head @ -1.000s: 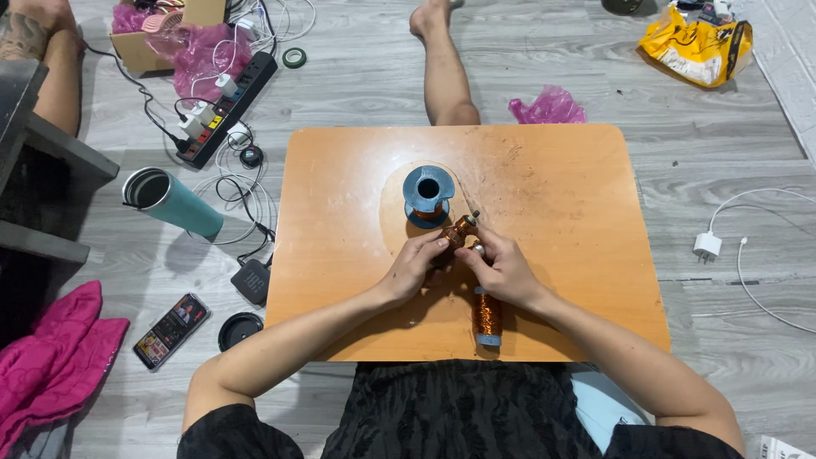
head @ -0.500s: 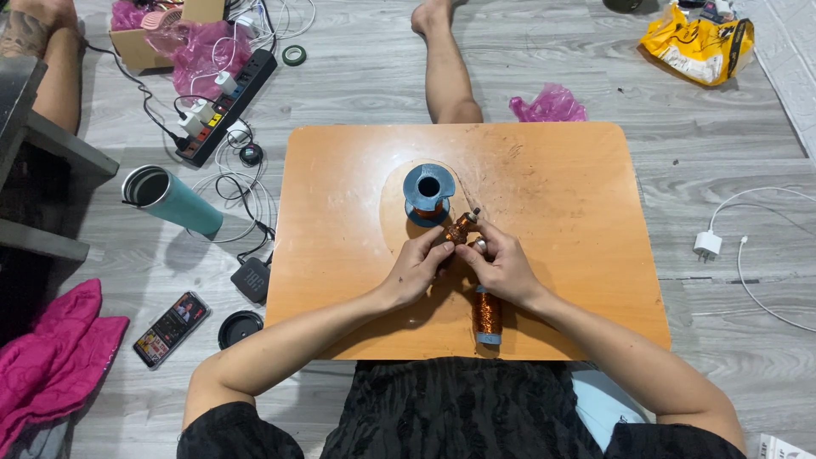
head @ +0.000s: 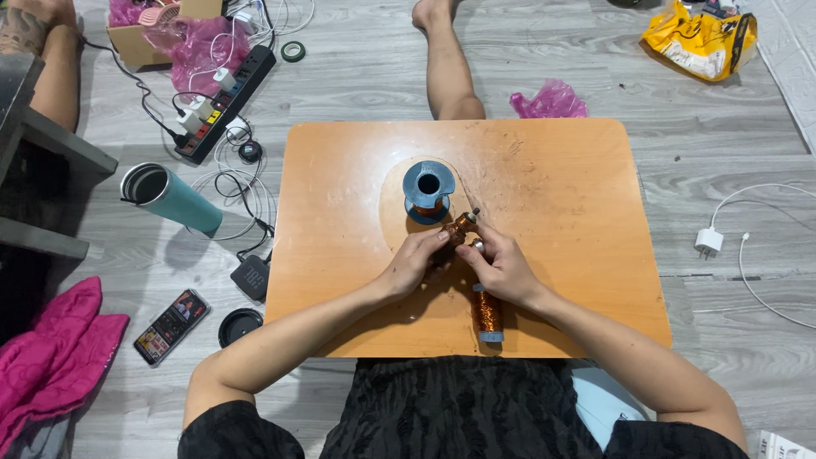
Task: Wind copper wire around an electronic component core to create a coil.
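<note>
Over the middle of a small orange table, my left hand and my right hand meet around a small copper-wound coil, each pinching it with the fingertips. A blue spool of copper wire stands upright just beyond the hands. A second copper-wound bobbin lies on the table beneath my right wrist, near the front edge.
Left of the table on the grey floor stand a teal tumbler, its black lid, a phone, a power strip with cables and a pink cloth. A white charger lies right. Another person's leg stretches beyond the table.
Both hands stay on the small coil; the fingers have shifted slightly around it. The spool and the lying bobbin have not moved.
</note>
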